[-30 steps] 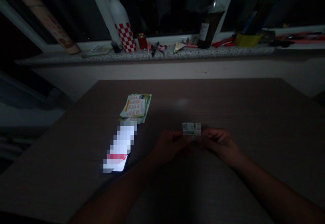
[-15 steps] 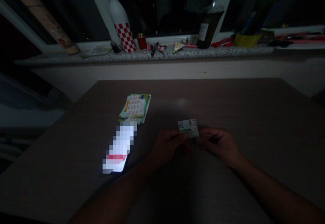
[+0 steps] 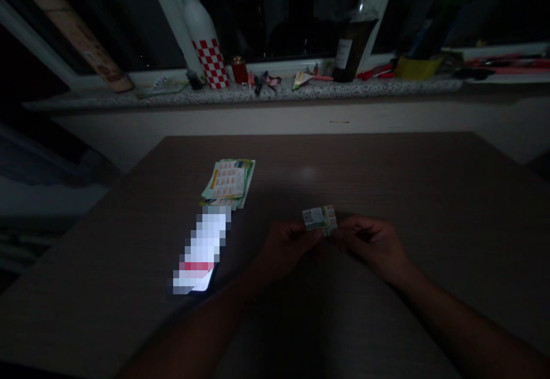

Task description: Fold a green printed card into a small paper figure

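Note:
A small folded printed ticket (image 3: 320, 220), white with green edges, a square code and rows of orange print, is held above the dark table. My left hand (image 3: 286, 247) pinches its lower edge between thumb and fingers. At its lower right corner, the fingertips of my right hand (image 3: 373, 241) close on the paper. Left of my hands lies a lit phone (image 3: 204, 247), its screen blurred out. Just beyond the phone rests a loose stack of similar tickets (image 3: 228, 181), green and white with orange print.
The brown wooden table (image 3: 387, 167) meets a white wall below a window. On the speckled stone sill (image 3: 279, 95) stand a white bottle with red checks (image 3: 210, 52), a small red jar (image 3: 239, 70), a dark bag (image 3: 350, 52), a tall tube (image 3: 83, 41) and a green bottle (image 3: 447, 12).
The folded ticket has dropped slightly and tilted a little, its right end now higher. My right fingertips have moved in against its corner. Phone and stack have stayed put.

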Tool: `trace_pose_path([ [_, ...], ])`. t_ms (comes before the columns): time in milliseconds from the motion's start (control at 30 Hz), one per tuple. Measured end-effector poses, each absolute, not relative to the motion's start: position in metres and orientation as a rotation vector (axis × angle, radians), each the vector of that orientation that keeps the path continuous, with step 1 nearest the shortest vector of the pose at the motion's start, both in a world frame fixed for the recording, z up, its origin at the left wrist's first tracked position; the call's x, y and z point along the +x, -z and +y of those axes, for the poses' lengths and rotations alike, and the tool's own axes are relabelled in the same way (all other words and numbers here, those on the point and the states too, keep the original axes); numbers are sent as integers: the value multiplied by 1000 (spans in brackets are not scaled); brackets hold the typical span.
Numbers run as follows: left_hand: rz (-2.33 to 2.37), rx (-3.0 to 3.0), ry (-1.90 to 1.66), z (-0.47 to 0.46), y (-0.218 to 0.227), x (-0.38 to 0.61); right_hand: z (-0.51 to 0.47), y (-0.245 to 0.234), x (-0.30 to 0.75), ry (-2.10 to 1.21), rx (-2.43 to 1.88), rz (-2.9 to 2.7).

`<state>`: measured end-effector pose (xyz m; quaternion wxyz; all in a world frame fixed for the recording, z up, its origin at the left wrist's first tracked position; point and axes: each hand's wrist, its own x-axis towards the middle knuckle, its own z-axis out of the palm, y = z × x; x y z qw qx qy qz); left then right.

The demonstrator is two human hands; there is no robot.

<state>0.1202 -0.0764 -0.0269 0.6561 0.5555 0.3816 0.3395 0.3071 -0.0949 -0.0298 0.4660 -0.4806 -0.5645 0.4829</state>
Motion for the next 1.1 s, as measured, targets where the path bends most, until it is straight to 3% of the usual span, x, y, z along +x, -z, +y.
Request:
trace_pose_path([
  [267,965,1310,-849,-78,26,120,-96,30,306,-1143,-1160,-1477],
  [533,1070,1472,-868,-75,26,119,-96,33,309,-741,-1148,-1725],
  [833,1051,2065,-961,-76,13,109,-98,22,310,-425,-1022,-1803],
  [1100,1095,2009,-854,-74,9,107,-98,21,310,-436,-985,-1828],
])
